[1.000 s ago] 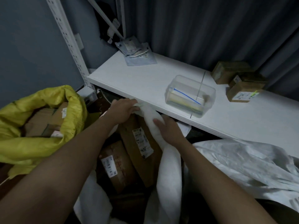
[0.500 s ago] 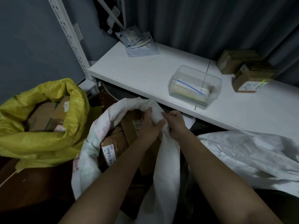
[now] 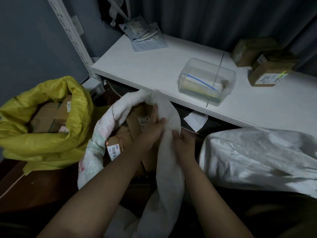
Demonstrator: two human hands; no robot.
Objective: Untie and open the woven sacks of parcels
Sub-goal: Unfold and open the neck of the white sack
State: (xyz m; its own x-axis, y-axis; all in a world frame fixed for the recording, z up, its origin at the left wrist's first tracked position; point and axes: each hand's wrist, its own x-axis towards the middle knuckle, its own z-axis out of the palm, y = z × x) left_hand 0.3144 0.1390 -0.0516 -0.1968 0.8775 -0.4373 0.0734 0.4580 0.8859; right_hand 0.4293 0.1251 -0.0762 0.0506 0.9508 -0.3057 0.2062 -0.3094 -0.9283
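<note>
Both forearms reaching in from six o'clock, left hand point(image 3: 152, 129) and right hand point(image 3: 182, 143) side by side, each gripping the white sack point(image 3: 169, 121) rim (mouth open, boxes showing), dead centre.

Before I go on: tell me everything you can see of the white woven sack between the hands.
The white woven sack stands open between the yellow sack and a crumpled white sheet, below the white shelf's front edge. Its rim is rolled into a thick cuff with faint pink and green print. Brown cardboard parcels with barcode labels fill it. The left hand and right hand grip the rim's right side, gathered into a band.
</note>
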